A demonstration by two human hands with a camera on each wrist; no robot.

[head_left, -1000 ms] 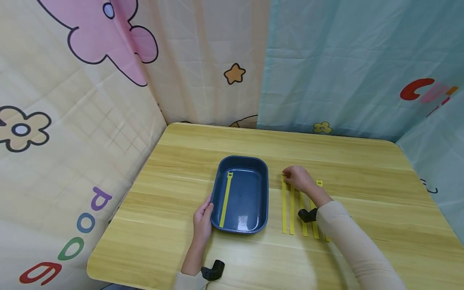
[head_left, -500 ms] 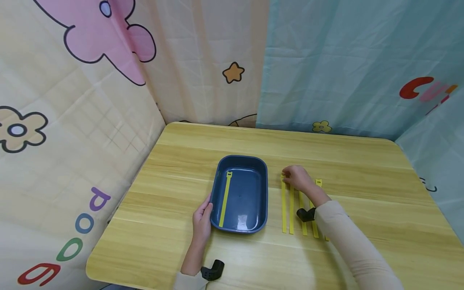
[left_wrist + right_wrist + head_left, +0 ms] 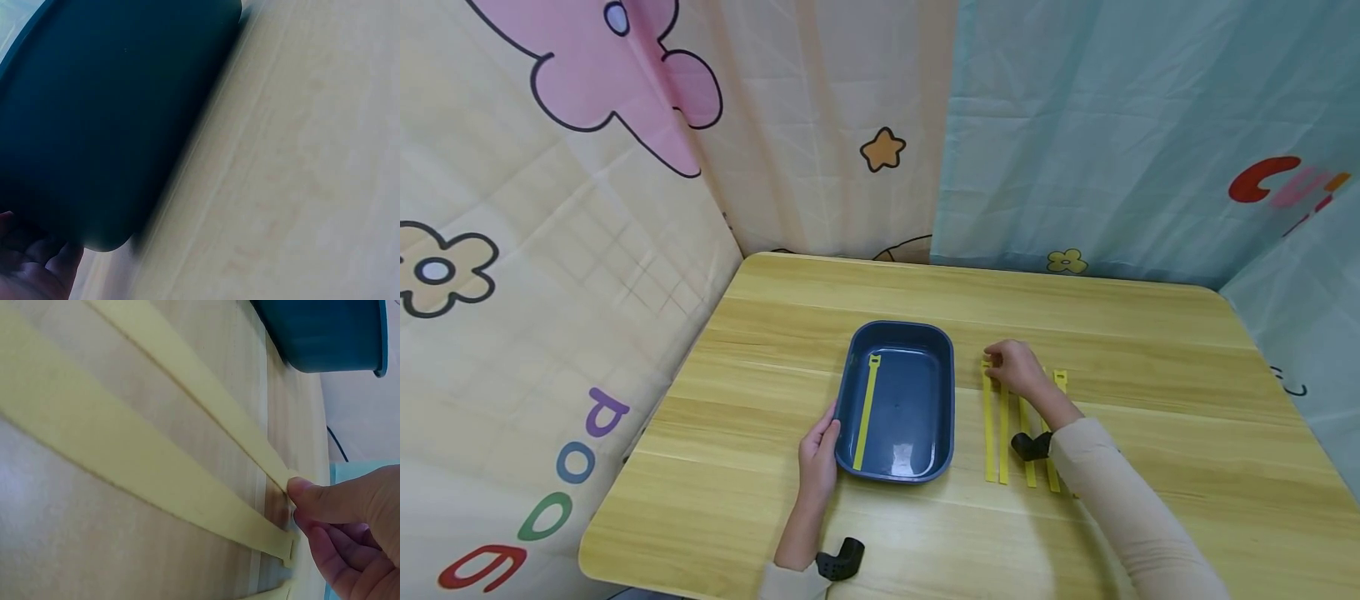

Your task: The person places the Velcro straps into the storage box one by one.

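Note:
My left hand (image 3: pixel 818 452) grips the left side of a dark blue plastic tray (image 3: pixel 910 408), thumb near the rim. A flat yellow cable tie (image 3: pixel 866 417) with a slotted head lies lengthwise in the tray, along its left side. To the right, several similar ties lie side by side on the table. My right hand (image 3: pixel 1018 369) pinches the head end of the leftmost tie (image 3: pixel 988 437) between thumb and fingertip; the right wrist view shows this tie (image 3: pixel 212 394) running back from the fingers. My right hand and forearm hide parts of the other ties.
The wooden table (image 3: pixel 760 333) has rounded corners and meets printed cloth curtains (image 3: pixel 1112 150) at the back and sides. Black wrist devices (image 3: pixel 841 559) sit on both wrists. A second tie (image 3: pixel 144 462) lies close beside the pinched one.
Almost nothing moves. The view shifts very slightly, the left hand stays on the tray, and the right hand stays at the head of the leftmost cable tie.

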